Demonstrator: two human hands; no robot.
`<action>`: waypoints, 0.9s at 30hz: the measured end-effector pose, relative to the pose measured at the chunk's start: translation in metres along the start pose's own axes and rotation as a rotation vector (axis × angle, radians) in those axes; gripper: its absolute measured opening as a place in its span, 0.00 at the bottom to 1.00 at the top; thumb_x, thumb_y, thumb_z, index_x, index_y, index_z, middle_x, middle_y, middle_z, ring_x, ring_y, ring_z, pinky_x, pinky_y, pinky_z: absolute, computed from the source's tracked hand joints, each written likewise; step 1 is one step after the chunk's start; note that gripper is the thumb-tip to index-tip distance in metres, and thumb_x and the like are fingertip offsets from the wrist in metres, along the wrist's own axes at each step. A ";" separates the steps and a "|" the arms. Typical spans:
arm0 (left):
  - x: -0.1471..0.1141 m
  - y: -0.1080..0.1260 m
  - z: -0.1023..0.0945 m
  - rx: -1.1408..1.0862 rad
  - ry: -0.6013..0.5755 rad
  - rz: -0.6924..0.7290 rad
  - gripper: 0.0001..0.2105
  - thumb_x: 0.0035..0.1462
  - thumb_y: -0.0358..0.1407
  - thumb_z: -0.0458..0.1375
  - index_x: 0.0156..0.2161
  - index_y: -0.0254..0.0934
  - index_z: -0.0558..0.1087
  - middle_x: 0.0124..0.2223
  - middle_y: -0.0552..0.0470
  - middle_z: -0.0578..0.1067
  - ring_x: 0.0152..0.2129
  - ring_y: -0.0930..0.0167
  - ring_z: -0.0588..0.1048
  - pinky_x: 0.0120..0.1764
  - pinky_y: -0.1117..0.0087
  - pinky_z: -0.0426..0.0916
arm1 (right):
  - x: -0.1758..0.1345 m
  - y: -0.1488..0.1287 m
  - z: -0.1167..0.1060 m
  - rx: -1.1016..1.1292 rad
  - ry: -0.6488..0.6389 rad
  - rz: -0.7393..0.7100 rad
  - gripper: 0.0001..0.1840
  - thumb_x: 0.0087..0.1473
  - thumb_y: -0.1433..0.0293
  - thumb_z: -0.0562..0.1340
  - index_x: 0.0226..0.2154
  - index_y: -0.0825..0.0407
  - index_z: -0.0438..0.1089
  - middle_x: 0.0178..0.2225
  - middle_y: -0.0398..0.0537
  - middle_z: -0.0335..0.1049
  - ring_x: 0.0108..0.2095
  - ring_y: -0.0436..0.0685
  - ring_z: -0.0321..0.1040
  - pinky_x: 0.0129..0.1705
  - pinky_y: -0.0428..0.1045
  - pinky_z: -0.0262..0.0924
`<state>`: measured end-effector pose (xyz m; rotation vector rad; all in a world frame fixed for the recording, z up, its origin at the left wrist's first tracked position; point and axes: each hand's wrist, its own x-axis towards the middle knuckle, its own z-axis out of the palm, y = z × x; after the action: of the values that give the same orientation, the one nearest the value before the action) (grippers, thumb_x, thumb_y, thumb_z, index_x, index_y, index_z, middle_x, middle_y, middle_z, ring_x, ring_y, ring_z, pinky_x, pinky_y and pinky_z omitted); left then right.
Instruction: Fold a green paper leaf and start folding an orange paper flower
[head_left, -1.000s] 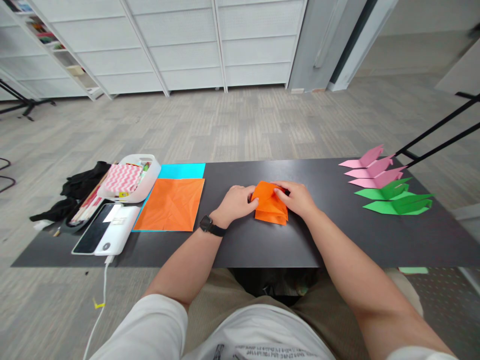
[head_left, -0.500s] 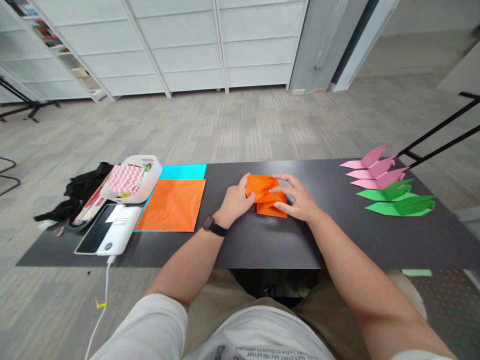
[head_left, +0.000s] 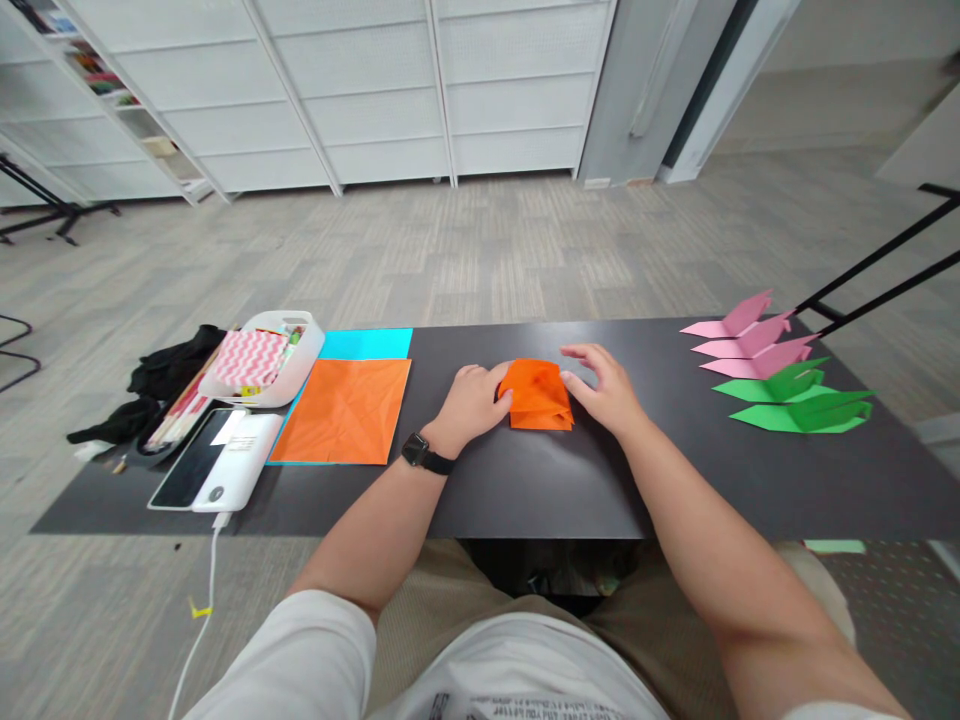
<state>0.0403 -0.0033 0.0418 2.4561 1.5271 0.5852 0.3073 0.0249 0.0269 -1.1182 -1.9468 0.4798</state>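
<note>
A small folded piece of orange paper [head_left: 540,397] lies on the dark table in front of me, its layers slightly raised along the near right edge. My left hand [head_left: 474,403] grips its left edge, thumb at the near side and fingers curled beyond. At the right edge is my right hand [head_left: 606,390], fingers apart, with the thumb tip close to the paper; whether it touches I cannot tell.
Flat orange sheets [head_left: 345,410] lie over blue paper [head_left: 367,343] on the left. Beside them are a white basket [head_left: 306,355], a phone [head_left: 191,455] and a white power bank [head_left: 244,460] with a cable. Pink [head_left: 765,345] and green folded paper figures [head_left: 802,413] line the right.
The raised orange flap has come down, so the paper is now a compact block. My right hand has drawn back off it to the right; my left hand stays at the left edge.
</note>
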 end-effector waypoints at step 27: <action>-0.003 0.006 -0.008 0.023 -0.010 0.100 0.13 0.71 0.36 0.55 0.53 0.41 0.80 0.46 0.48 0.84 0.44 0.62 0.79 0.56 0.57 0.69 | 0.001 0.006 0.009 -0.164 -0.234 0.033 0.13 0.64 0.68 0.60 0.45 0.45 0.81 0.41 0.49 0.81 0.42 0.62 0.77 0.46 0.57 0.69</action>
<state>0.0405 -0.0086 0.0501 2.5609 1.4222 0.5743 0.3026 0.0296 0.0179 -1.2447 -2.2063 0.4943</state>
